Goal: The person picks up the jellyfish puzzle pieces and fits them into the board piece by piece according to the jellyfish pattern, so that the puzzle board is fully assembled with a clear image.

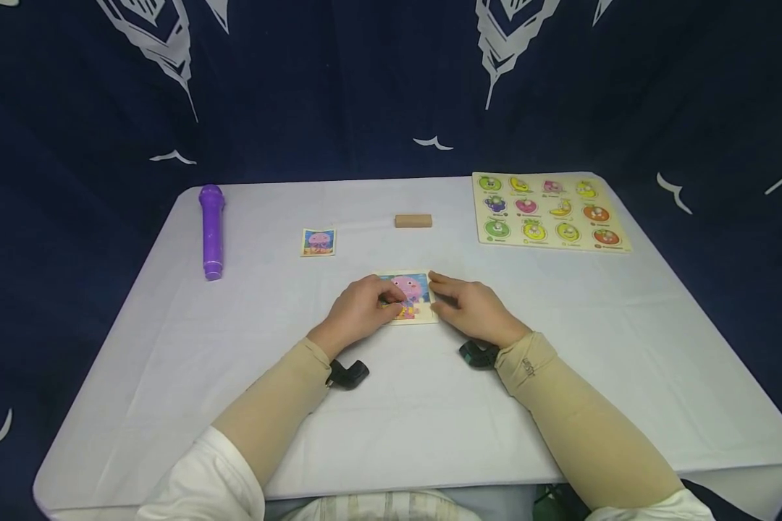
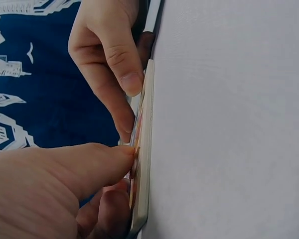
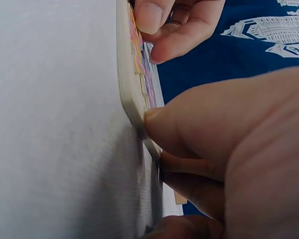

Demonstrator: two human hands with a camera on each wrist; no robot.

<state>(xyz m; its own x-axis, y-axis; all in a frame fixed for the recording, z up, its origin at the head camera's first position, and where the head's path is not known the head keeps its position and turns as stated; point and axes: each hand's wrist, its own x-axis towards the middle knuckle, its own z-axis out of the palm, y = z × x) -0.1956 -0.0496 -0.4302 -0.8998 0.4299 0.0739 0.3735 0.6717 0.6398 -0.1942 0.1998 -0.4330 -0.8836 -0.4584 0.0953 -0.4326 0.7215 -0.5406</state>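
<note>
A small jigsaw puzzle board with a pink cartoon pig lies in the middle of the white table, its lower right part showing bare cream. Over its left side, my left hand has thumb and index finger close together at a colourful puzzle piece; the fingertips partly cover it. My right hand holds the board's right edge, thumb at the near side and index finger near the far corner. In the right wrist view, the right thumb rests against the board's pale edge. Pieces look slightly raised there.
A small pig picture card lies behind and left of the board. Farther back are a wooden block and, at right, a fruit picture board. A purple microphone-shaped stick lies at left. A dark blue patterned curtain hangs behind the table.
</note>
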